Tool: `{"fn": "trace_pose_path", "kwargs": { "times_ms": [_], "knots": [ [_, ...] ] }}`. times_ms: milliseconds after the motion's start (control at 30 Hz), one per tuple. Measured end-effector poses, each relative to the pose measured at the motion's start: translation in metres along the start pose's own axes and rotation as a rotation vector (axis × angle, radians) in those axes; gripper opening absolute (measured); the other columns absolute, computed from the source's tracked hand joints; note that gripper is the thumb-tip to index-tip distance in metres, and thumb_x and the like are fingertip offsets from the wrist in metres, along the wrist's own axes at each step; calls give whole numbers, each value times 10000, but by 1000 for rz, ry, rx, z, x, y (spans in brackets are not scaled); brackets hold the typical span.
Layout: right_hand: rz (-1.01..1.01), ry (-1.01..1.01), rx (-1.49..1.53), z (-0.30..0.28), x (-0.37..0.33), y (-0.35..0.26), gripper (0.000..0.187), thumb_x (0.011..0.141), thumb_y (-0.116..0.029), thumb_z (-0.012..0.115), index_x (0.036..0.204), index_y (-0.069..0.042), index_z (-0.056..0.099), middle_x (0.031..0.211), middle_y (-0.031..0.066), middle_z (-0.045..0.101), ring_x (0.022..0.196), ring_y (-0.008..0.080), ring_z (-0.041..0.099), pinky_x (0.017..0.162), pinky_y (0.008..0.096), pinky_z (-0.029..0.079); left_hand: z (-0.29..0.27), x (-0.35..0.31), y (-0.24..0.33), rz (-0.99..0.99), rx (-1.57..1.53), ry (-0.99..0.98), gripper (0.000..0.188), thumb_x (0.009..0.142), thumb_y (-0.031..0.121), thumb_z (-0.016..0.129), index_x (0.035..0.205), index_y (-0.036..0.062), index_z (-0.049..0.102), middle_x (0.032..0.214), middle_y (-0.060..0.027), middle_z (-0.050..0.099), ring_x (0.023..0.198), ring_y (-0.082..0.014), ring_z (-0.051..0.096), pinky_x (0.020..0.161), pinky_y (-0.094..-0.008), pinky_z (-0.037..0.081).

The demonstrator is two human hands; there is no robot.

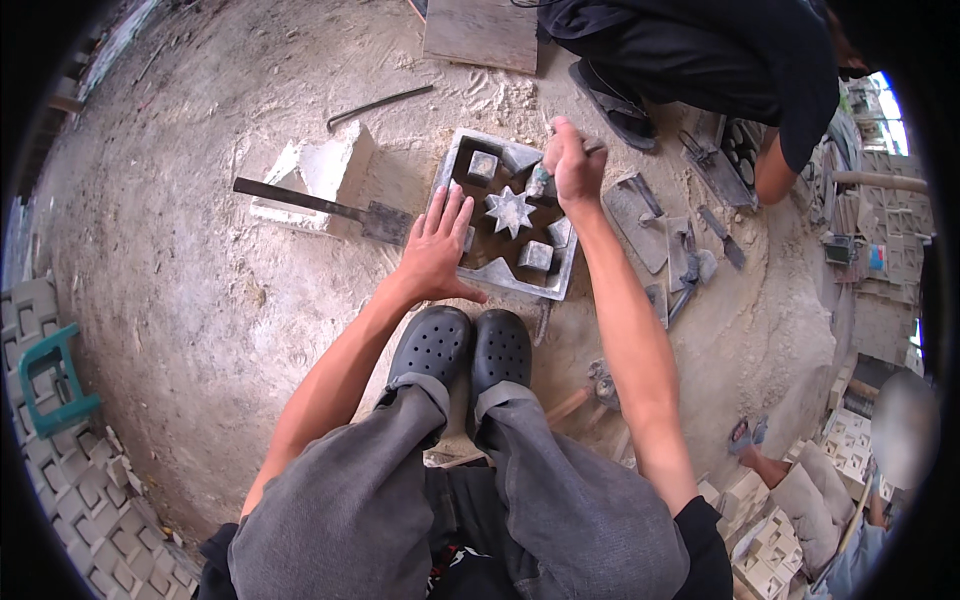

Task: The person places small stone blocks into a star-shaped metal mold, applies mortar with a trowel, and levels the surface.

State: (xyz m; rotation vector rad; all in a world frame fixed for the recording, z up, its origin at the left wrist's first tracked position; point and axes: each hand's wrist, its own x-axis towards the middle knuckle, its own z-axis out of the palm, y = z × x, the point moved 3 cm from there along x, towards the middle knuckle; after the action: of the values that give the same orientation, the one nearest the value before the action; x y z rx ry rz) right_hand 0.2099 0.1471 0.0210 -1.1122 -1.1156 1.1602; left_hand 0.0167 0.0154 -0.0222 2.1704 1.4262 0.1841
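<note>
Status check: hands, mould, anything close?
Left hand open at the mould's left edge; right hand gripping a small tool, kind unclear. Mould flat on ground, star near centre. Flat metal bar close beside left hand.

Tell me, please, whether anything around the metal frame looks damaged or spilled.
Possibly: the white block left of the metal frame has an uneven, jagged outline, as though chipped, and pale crumbs lie scattered beyond the frame, perhaps spilled.

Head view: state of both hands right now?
Left hand: open, fingers extended over the left edge of the mould.
Right hand: closed, holding what looks like a brush.
</note>
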Motion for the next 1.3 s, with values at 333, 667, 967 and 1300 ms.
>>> {"fn": "trace_pose_path", "kwargs": {
  "times_ms": [333, 667, 967, 1300],
  "knots": [
    [32, 35, -82, 1, 6, 8, 482, 932, -211, 592, 504, -147, 379, 476, -42, 427, 403, 66, 376, 405, 272, 284, -1, -3, -1, -1, -10, -19, 1461, 487, 658, 857, 1531, -52, 123, 1608, -266, 69, 1502, -415, 10, 1186, -523, 181],
    [-7, 194, -155, 1, 13, 4, 440, 886, -203, 616, 523, -106, 389, 527, -69, 416, 487, 46, 361, 448, 287, 251, 3, -3, 0, -4, -10, 0, 1468, 479, 666, 854, 1536, -42, 120, 1615, -247, 68, 1503, -410, 16, 1179, -535, 193],
    [-243, 370, -408, 3, -11, 20, 447, 907, -242, 575, 552, -53, 380, 507, -25, 413, 532, 56, 393, 476, 307, 293, 3, 4, 5, 32, -50, 74, 1474, 452, 630, 880, 1541, -17, 128, 1620, -221, 85, 1503, -402, 49, 1150, -584, 235],
    [-212, 267, -436, -1, -4, 25, 337, 861, -131, 583, 586, 6, 445, 523, -42, 424, 532, 50, 378, 472, 316, 287, 1, 2, 8, 7, -15, 13, 1463, 475, 656, 859, 1533, -44, 130, 1613, -251, 74, 1504, -406, 25, 1171, -541, 207]
  ]
}}
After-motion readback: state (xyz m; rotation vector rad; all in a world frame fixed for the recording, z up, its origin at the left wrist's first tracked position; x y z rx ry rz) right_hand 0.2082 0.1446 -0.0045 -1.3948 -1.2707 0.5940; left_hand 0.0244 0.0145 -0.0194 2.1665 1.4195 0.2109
